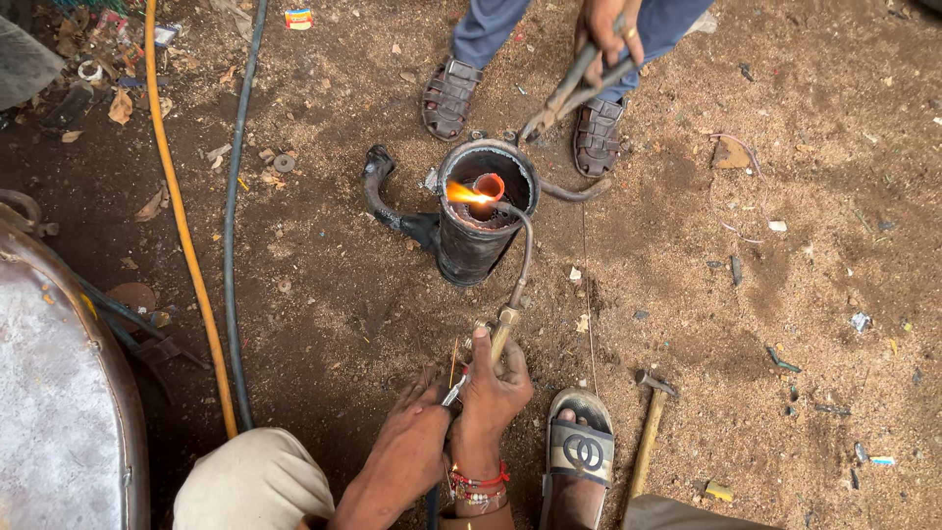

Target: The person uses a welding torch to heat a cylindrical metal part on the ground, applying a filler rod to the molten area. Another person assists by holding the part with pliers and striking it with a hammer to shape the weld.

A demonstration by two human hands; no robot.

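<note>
While the flame (467,193) burns, both hands grip one torch (504,329) over dirt ground (746,324).
Right hand (494,385) is wrapped round the torch handle, left hand (417,420) pinches its valve end; the flame hits a glowing tube inside the black cylinder (478,221). Another person's hand (605,27) holds tongs (569,93) on the rim. Hammer (648,432) lies nearby.

- Gas torch (505,319): brass body w/ thin curved metal neck, held at the low end, neck arching up and over the cylinder's rim; tip pointing down inside, lit, bright orange-yellow flame at the tip.
- Dark metal cylinder (478,240): black, sooty, open-topped, upright on dirt floor, mid-frame; curved black pipe sticks out on one side.
- Small tube (488,188) inside cylinder: round, glowing orange-red, flame right on it.
</note>
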